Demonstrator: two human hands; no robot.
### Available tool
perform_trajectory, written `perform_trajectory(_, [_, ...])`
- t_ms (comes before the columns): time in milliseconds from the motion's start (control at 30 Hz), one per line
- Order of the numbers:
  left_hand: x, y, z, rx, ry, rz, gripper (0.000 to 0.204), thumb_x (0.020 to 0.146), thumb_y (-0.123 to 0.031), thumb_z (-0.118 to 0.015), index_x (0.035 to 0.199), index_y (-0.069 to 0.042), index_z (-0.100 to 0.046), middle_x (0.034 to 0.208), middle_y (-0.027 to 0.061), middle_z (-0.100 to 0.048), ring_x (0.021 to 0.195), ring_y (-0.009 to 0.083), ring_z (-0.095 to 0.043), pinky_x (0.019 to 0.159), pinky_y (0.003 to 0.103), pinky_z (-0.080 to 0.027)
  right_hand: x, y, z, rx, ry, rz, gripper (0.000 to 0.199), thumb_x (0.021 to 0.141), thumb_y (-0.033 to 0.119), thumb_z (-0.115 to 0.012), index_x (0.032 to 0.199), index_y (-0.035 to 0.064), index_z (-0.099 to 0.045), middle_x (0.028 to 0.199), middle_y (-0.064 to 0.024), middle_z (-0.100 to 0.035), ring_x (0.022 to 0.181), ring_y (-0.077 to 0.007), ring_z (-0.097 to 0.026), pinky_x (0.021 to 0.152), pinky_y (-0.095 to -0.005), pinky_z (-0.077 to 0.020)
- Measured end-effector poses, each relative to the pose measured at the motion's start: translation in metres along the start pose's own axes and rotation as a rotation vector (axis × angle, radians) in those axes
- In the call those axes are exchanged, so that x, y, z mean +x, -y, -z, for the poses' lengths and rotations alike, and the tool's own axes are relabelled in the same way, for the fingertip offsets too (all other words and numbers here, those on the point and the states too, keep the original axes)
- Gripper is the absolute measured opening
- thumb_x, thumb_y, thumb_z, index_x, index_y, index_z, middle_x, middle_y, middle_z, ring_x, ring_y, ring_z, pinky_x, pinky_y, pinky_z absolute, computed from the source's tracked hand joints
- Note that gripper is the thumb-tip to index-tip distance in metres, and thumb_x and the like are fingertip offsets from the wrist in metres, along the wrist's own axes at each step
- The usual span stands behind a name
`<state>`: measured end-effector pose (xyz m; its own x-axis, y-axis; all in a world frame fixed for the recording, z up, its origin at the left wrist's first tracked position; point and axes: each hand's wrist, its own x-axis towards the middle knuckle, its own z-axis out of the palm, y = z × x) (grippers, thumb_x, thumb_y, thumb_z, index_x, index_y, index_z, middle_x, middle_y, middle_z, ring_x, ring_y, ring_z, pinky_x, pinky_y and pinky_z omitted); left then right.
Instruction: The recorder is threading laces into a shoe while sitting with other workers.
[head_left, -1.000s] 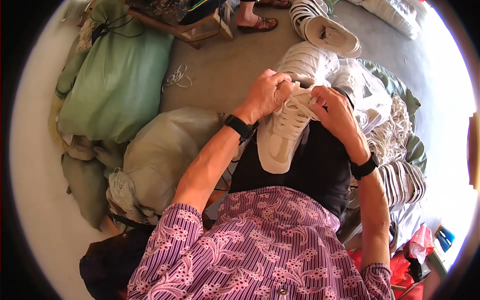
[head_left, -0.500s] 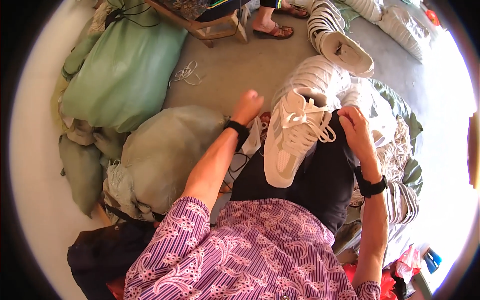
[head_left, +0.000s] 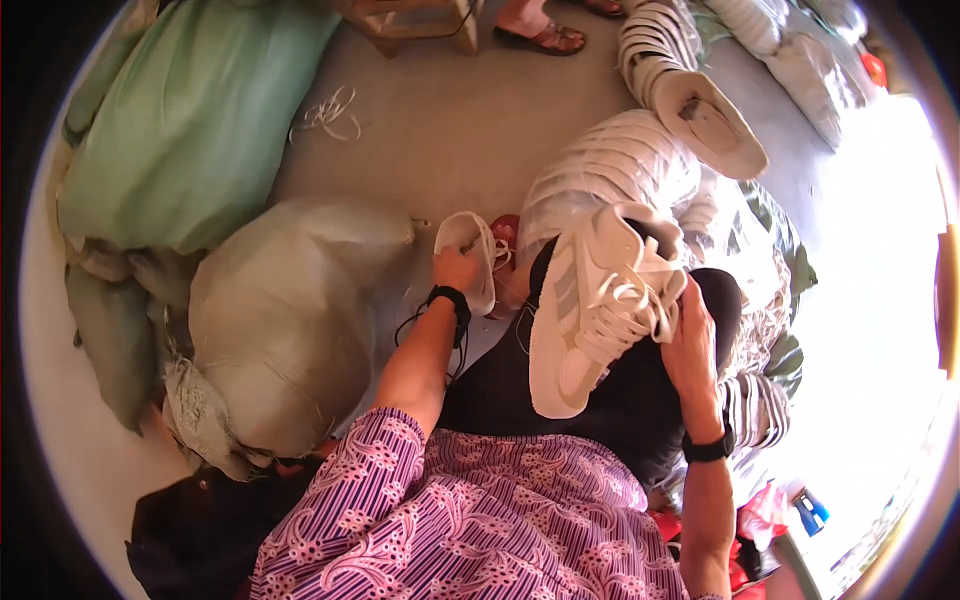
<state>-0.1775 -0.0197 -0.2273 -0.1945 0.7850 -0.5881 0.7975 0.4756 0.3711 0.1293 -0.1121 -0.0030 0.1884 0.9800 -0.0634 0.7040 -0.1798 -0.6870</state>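
Note:
A white laced sneaker (head_left: 590, 320) lies sole-down across my lap on dark trousers. My right hand (head_left: 692, 345) grips its right side near the laces. My left hand (head_left: 455, 272) reaches out to the floor and closes on a second white shoe (head_left: 470, 240) that lies beside a small red thing (head_left: 507, 228). Both wrists wear black bands.
A big grey sack (head_left: 290, 320) sits left of my knee, with green sacks (head_left: 190, 130) behind it. Rows of stacked white shoes (head_left: 620, 170) fill the floor ahead and to the right. Loose white laces (head_left: 328, 110), a wooden stool (head_left: 410, 18) and another person's sandalled foot (head_left: 535, 35) are farther off.
My left hand let go of the sneaker's laces and moved down-left to the second shoe on the floor. The sneaker settled onto my lap under my right hand.

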Motion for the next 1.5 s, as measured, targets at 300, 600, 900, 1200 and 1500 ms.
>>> perform_trajectory(300, [-0.028,0.057,-0.027,-0.056,-0.304,0.493,0.053,0.073,-0.031,-0.070,0.108,0.007,-0.058,0.105,0.0271,-0.061,0.096,0.0401,-0.062,0.076,0.043,-0.053,-0.030,0.000,0.004,1.126,0.285,-0.775,0.052,0.092,0.034,-0.057,0.133,0.0072,-0.041,0.126,-0.0098,-0.054,0.111,-0.0246,-0.057,0.086,-0.0387,-0.0513])
perform_trajectory(600, [-0.015,0.063,-0.007,-1.388,0.266,0.378,0.035,0.077,-0.006,-0.062,0.111,0.000,-0.054,0.099,0.0127,-0.062,0.082,0.0280,-0.066,0.058,0.044,-0.054,-0.022,-0.009,-0.008,1.441,0.299,-0.836,0.043,0.090,0.021,-0.058,0.127,0.0026,-0.045,0.108,-0.0062,-0.060,0.091,-0.0173,-0.059,0.083,-0.0353,-0.0504])
perform_trajectory(900, [-0.061,-0.050,0.071,-0.939,-0.216,-0.243,0.029,0.077,-0.003,-0.056,0.105,0.001,-0.056,0.094,0.0118,-0.063,0.076,0.0190,-0.061,0.069,0.030,-0.048,-0.011,0.000,-0.013,1.278,0.218,-0.661,0.018,0.087,0.008,-0.058,0.102,0.0032,-0.050,0.084,-0.0050,-0.060,0.074,-0.0148,-0.059,0.077,-0.0340,-0.0524])
perform_trajectory(1200, [-0.114,-0.113,0.117,-0.687,-0.569,-0.760,0.024,0.078,-0.002,-0.051,0.101,0.000,-0.058,0.078,0.0146,-0.059,0.063,0.0226,-0.056,0.060,0.032,-0.047,-0.010,0.007,-0.010,1.511,0.195,-0.574,0.025,0.080,-0.002,-0.047,0.103,0.0011,-0.057,0.099,-0.0089,-0.065,0.088,-0.0213,-0.063,0.081,-0.0349,-0.0512])
perform_trajectory(1500, [-0.180,-0.146,0.173,-0.700,-0.622,-0.826,0.024,0.077,-0.003,-0.051,0.100,0.003,-0.057,0.075,0.0145,-0.057,0.059,0.0247,-0.053,0.056,0.034,-0.045,-0.004,0.096,0.068,1.539,-0.126,0.035,0.020,0.075,-0.004,-0.045,0.094,-0.0003,-0.053,0.098,-0.0103,-0.062,0.090,-0.0179,-0.060,0.085,-0.0315,-0.0489])
